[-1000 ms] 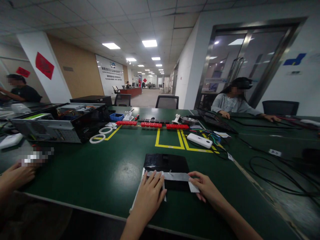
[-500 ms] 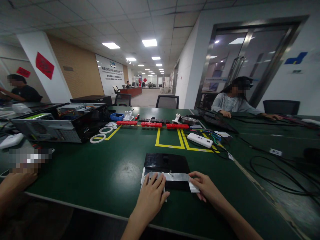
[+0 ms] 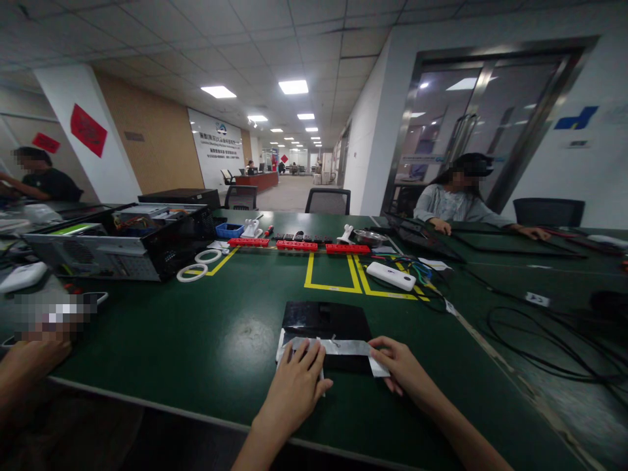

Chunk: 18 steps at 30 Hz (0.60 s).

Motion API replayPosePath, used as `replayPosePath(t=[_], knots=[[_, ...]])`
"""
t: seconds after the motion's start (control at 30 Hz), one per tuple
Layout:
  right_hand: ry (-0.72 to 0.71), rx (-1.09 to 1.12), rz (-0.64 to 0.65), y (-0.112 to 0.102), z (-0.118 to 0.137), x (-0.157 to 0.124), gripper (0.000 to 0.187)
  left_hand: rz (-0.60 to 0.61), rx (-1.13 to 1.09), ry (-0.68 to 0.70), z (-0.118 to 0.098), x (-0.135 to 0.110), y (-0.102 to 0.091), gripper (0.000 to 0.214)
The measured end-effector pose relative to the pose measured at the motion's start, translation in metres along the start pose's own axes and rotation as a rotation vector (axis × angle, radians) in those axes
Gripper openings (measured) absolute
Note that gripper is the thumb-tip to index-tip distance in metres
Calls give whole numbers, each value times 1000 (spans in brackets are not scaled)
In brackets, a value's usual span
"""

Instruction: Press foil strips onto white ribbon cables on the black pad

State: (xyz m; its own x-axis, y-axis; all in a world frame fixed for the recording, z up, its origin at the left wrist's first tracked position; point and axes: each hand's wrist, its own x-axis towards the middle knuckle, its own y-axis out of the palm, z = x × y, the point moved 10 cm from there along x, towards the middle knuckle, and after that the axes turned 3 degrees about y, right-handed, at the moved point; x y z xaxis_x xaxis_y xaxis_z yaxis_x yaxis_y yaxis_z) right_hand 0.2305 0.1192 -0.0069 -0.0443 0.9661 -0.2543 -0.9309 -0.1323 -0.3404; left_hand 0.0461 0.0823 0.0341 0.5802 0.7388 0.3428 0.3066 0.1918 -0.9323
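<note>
Silver strip (image 3: 341, 348) right across the black panel (image 3: 326, 318)! My left hand (image 3: 297, 383) lies palm-down on the strip's left part, fingers slightly spread; my right hand (image 3: 402, 366) pinches its right end. Left forearm (image 3: 262, 435) crosses the near edge of the tabletop (image 3: 196, 353), with room between panel and yellow tape outline (image 3: 333, 288) beyond.
</note>
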Motion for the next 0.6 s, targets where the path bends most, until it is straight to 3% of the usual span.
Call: replayPosePath(t=[0.1, 0.2, 0.4, 0.5, 0.6], knots=[[4, 3, -6, -1, 0, -1, 42, 25, -35, 13, 0, 1, 0, 52], [-4, 13, -6, -1, 1, -1, 40, -21, -126, 8, 9, -2, -12, 51], [-2, 12, -6, 0, 2, -2, 40, -288, -255, -233, 77, -40, -52, 31], [-13, 11, 3, 1, 3, -1, 40, -363, -255, -326, 106, -65, -53, 29], [-9, 28, 0, 1, 1, -1, 41, -372, -247, -362, 116, -77, -46, 29]])
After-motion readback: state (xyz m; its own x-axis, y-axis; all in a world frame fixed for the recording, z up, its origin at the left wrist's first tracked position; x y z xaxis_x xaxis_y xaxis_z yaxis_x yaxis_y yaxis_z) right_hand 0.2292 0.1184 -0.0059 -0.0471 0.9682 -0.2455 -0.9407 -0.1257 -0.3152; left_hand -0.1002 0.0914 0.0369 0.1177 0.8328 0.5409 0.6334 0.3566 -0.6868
